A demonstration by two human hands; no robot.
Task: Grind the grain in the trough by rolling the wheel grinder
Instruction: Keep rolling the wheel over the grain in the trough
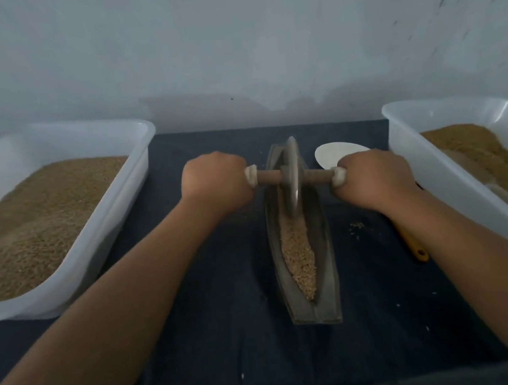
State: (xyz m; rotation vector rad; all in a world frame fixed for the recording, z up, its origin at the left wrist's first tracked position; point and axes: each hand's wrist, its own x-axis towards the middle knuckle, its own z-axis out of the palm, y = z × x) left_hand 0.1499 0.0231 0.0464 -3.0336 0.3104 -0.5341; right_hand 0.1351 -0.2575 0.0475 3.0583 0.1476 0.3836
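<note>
A long, boat-shaped grey trough point(324, 247) lies lengthwise on the dark cloth in front of me. Pale grain point(297, 251) fills its near half. The wheel grinder point(291, 176), a grey disc on a brown wooden axle, stands upright in the far half of the trough. My left hand point(215, 183) grips the left end of the axle, which is wrapped in white cloth. My right hand point(372, 176) grips the right end, also wrapped.
A white plastic tub point(135, 134) of brown grain sits at the left, another tub point(409, 136) at the right. A white spoon point(339, 153) with a yellow handle lies right of the trough, partly under my right arm. A few spilled grains point(357, 226) lie nearby. A wall rises behind.
</note>
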